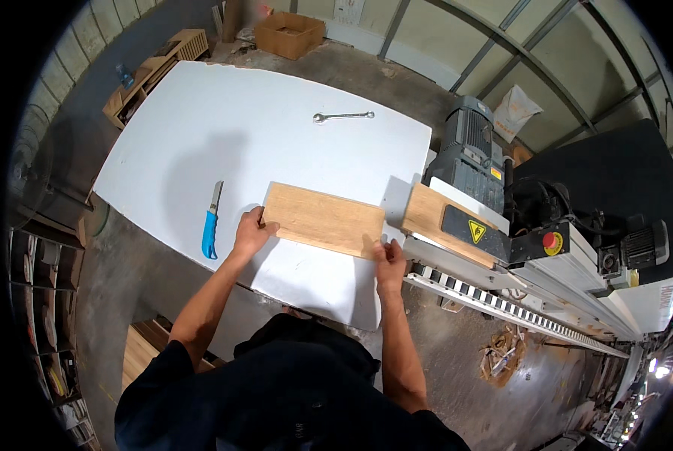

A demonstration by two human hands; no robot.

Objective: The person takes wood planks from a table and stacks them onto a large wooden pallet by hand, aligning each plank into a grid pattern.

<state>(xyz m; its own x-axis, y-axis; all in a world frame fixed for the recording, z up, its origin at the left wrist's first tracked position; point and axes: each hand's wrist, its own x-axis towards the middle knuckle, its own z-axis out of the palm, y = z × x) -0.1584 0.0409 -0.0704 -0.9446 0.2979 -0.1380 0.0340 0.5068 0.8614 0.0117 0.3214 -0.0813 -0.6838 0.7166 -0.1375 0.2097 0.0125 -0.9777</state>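
A rectangular wood-grain board (323, 218) lies between my two hands, over the white tabletop (276, 143). My left hand (254, 232) grips its left end, with the thumb along the near edge. At the near right corner, my right hand (388, 264) has its fingers closed on the board. Left of my left hand rests a knife (211, 224) with a blue handle and its blade pointing away from me. An open-end wrench (343, 116) lies on the far part of the tabletop.
To the right stands a machine with a grey motor (468, 150), a red stop button (552, 241) and a slatted feed track (502, 301). Another wood-grain board (427, 214) sits at its near end. A cardboard box (289, 35) is on the floor behind; shelves (47, 323) stand at left.
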